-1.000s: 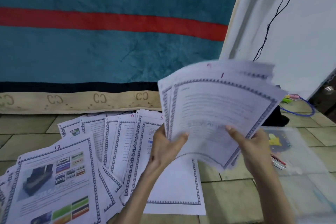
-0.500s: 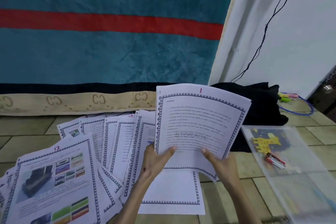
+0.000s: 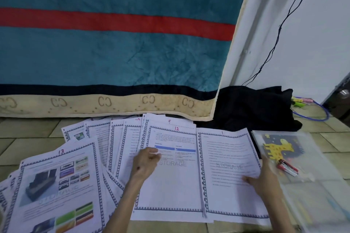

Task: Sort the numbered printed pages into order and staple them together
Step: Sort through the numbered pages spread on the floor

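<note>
Printed pages with patterned borders lie fanned over the tiled floor. A stack topped by page 1 (image 3: 227, 159) lies flat at the right, and my right hand (image 3: 263, 181) rests on its right edge, thumb on the paper. Page 12 (image 3: 174, 176) lies beside it in the middle, with my left hand (image 3: 144, 162) loosely curled over its upper left part. Page 5 (image 3: 169, 122) peeks out behind page 12. Page 13 (image 3: 56, 187), with coloured pictures, lies at the left. A red stapler (image 3: 287, 167) sits on a clear plastic folder (image 3: 312, 185) to the right.
A teal blanket with a red stripe (image 3: 113, 43) hangs behind the pages. A black cloth (image 3: 251, 108) lies at the wall's foot. A black cable (image 3: 280, 30) runs down the white wall. Highlighters and a blue cord (image 3: 310, 111) lie at the far right.
Both hands brought the lifted stack topped by page 1 down and laid it flat on the floor, right of page 12. My left hand let go and moved onto page 12.
</note>
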